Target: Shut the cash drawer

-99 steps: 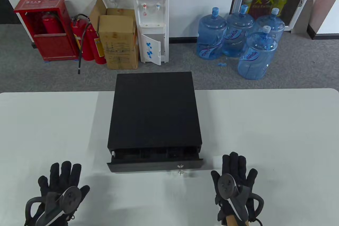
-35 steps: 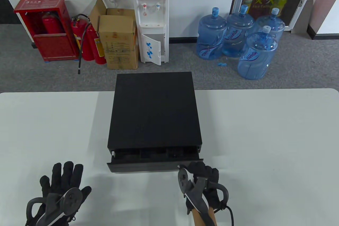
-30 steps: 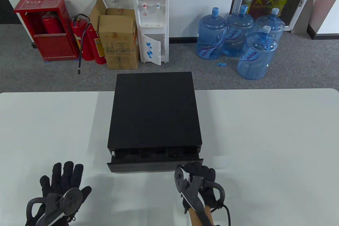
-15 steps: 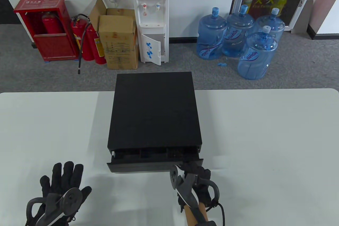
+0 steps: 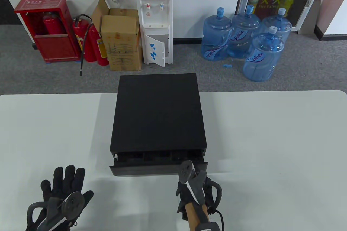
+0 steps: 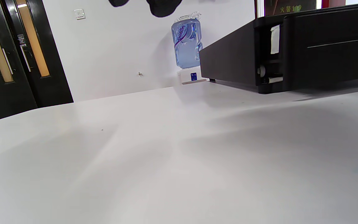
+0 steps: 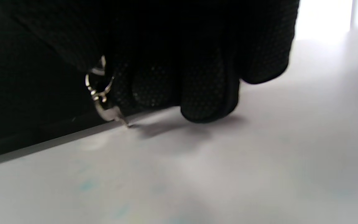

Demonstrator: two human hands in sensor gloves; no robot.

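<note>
White counter [image 5: 271, 139]: black metal cash drawer [image 5: 158, 168] slightly ajar at near edge; right hand [image 5: 197, 187] curled against its front beside dangling silver key [image 7: 104, 93], grip contents unclear, left hand [image 5: 63, 195] flat, empty; risk: key snags, box slides.

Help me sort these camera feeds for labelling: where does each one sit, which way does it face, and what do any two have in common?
Table view: high above the near edge, looking down on the table and the cash drawer, which is ajar; both hands show, left hand, right hand.
Left wrist view: low over the table, facing the drawer's left end; only dark fingertips at the top.
Right wrist view: close behind curled fingers at the drawer front, beside the dangling keys.
Shared: table and left wrist views both show the drawer and the water dispenser.
</note>
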